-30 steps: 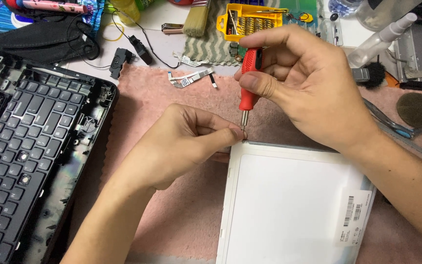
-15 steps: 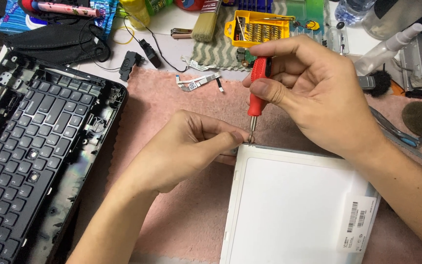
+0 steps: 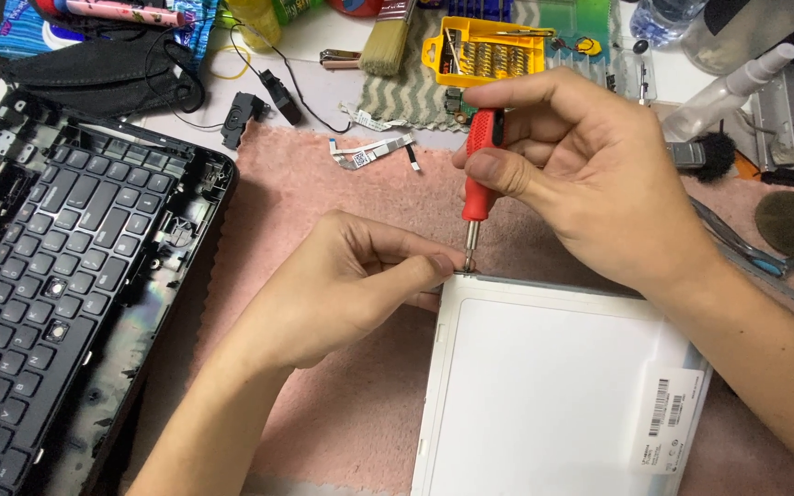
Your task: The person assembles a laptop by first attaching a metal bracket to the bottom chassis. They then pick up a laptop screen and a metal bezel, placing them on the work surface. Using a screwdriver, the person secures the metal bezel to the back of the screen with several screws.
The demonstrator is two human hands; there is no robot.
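Red screwdriver (image 3: 480, 170) between right-hand fingers (image 3: 498, 174), tip beside left fingertips (image 3: 438, 266).

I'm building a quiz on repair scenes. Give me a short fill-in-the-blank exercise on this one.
1. The right hand holds a screwdriver with a ____ handle.
2. Its tip meets the white panel at a ____.
3. The left hand pinches beside that tip.
4. The keyboard lies to the person's ____.

Missing: red; corner; left
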